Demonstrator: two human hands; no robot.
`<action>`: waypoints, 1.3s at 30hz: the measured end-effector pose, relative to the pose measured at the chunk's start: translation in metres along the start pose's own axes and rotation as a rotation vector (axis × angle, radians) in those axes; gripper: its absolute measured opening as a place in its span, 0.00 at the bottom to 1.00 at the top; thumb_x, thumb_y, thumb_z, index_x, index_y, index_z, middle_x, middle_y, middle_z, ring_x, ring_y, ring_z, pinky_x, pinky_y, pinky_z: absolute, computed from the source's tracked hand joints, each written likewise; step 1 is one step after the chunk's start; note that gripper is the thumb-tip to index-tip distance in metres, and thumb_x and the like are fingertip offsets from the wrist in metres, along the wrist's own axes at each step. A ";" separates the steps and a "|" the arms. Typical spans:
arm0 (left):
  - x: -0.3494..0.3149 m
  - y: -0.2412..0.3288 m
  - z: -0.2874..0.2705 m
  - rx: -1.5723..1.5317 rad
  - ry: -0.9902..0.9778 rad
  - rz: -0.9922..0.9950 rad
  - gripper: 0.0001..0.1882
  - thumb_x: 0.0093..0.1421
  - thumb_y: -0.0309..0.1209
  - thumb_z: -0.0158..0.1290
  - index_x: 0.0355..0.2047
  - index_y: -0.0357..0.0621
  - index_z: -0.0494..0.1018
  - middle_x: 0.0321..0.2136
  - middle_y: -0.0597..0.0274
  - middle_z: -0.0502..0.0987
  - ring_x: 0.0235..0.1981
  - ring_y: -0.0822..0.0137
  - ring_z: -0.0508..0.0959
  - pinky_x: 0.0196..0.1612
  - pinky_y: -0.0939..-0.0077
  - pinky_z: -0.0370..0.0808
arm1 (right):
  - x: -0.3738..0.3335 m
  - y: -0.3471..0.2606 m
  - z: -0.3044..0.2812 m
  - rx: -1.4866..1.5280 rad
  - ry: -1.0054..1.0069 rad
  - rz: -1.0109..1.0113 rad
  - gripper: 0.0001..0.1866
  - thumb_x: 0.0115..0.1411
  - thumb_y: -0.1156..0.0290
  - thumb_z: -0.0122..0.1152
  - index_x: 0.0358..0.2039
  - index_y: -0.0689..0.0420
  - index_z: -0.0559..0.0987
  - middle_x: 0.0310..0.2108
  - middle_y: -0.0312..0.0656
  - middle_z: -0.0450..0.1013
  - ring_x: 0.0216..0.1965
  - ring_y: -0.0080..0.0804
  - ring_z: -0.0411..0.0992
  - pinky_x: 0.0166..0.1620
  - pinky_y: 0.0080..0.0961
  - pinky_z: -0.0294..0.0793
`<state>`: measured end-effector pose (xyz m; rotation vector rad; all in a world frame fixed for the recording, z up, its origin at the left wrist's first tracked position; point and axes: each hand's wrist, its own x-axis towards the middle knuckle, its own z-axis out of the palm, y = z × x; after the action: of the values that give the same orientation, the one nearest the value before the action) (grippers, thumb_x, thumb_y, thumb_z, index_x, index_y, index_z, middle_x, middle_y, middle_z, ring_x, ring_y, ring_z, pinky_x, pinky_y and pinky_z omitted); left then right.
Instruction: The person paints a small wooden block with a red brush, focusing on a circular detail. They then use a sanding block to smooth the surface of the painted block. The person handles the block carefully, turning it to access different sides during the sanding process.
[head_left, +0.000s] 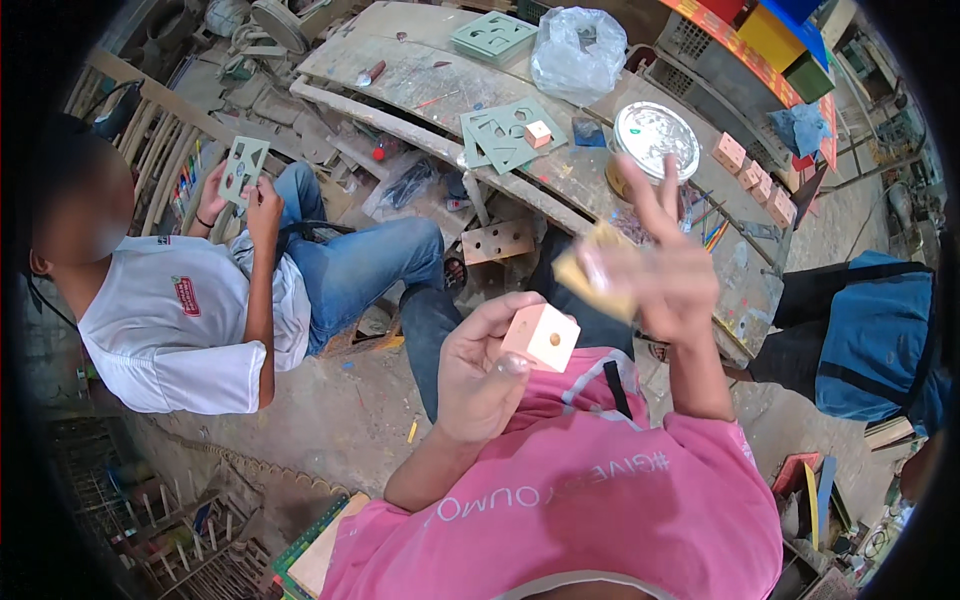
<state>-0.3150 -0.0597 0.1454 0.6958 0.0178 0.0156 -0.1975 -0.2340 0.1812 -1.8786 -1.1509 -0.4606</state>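
Note:
My left hand [482, 365] is closed around a pale pink wooden cube [541, 338]. A round, darker spot or hole shows on the cube's front face. To the right and a little higher, my right hand [668, 275] is smeared by motion. Between its thumb and fingers it grips a yellow piece of folded sandpaper [596, 275], with two fingers stretched upward. The sandpaper is apart from the cube.
A workbench [385, 110] holds grey-green cut-out boards [505, 135], a clear plastic bag [578, 55], a round tin [655, 142] and several pink dotted cubes [754, 178]. At left, a seated person [180, 320] holds a cut-out board. A blue bag [870, 340] is at right.

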 end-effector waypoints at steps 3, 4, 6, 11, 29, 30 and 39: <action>0.004 -0.001 0.001 0.013 0.004 -0.026 0.28 0.55 0.29 0.57 0.53 0.31 0.61 0.42 0.51 0.74 0.43 0.65 0.76 0.49 0.70 0.72 | -0.020 -0.006 0.036 0.100 0.093 -0.113 0.14 0.47 0.79 0.52 0.27 0.46 0.84 0.41 0.40 0.77 0.59 0.51 0.60 0.61 0.58 0.16; 0.006 -0.002 0.000 0.032 -0.003 -0.009 0.28 0.55 0.29 0.57 0.53 0.31 0.61 0.42 0.51 0.74 0.43 0.65 0.76 0.49 0.69 0.72 | -0.017 0.001 0.023 0.047 0.020 -0.095 0.14 0.47 0.78 0.52 0.27 0.45 0.84 0.39 0.36 0.78 0.59 0.50 0.61 0.60 0.58 0.15; 0.005 0.000 -0.004 0.012 -0.110 0.013 0.27 0.57 0.29 0.55 0.53 0.32 0.59 0.41 0.51 0.75 0.44 0.62 0.76 0.49 0.68 0.72 | -0.001 0.007 0.007 -0.215 -0.060 0.011 0.15 0.48 0.79 0.52 0.32 0.46 0.83 0.37 0.32 0.78 0.58 0.49 0.62 0.61 0.57 0.17; 0.006 0.008 0.011 0.112 -0.091 0.164 0.24 0.58 0.24 0.50 0.53 0.32 0.58 0.47 0.44 0.69 0.49 0.59 0.73 0.50 0.67 0.72 | -0.017 0.010 -0.004 0.262 0.107 0.050 0.14 0.49 0.83 0.52 0.35 0.56 0.81 0.38 0.43 0.78 0.53 0.58 0.66 0.60 0.56 0.45; -0.001 0.011 -0.004 0.209 -0.152 -0.042 0.24 0.58 0.26 0.53 0.52 0.28 0.59 0.48 0.50 0.70 0.49 0.66 0.72 0.52 0.73 0.69 | 0.015 -0.013 -0.001 0.327 -0.244 -0.253 0.14 0.48 0.76 0.49 0.30 0.49 0.83 0.36 0.24 0.78 0.59 0.53 0.60 0.57 0.67 0.12; 0.000 0.009 -0.005 0.213 -0.150 -0.038 0.24 0.58 0.26 0.53 0.52 0.28 0.59 0.48 0.50 0.70 0.50 0.66 0.72 0.52 0.73 0.69 | 0.015 -0.010 0.000 0.324 -0.233 -0.231 0.14 0.49 0.75 0.49 0.30 0.49 0.83 0.36 0.24 0.78 0.59 0.54 0.60 0.57 0.67 0.11; 0.000 0.006 -0.001 0.140 -0.099 -0.080 0.25 0.57 0.26 0.54 0.52 0.29 0.59 0.48 0.50 0.70 0.49 0.65 0.72 0.52 0.72 0.69 | 0.017 -0.016 0.004 0.403 -0.330 -0.260 0.15 0.50 0.77 0.48 0.29 0.48 0.83 0.35 0.25 0.79 0.61 0.54 0.56 0.57 0.63 0.08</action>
<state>-0.3150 -0.0546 0.1490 0.8342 -0.0491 -0.0973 -0.2030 -0.2184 0.1982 -1.4920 -1.5858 -0.0437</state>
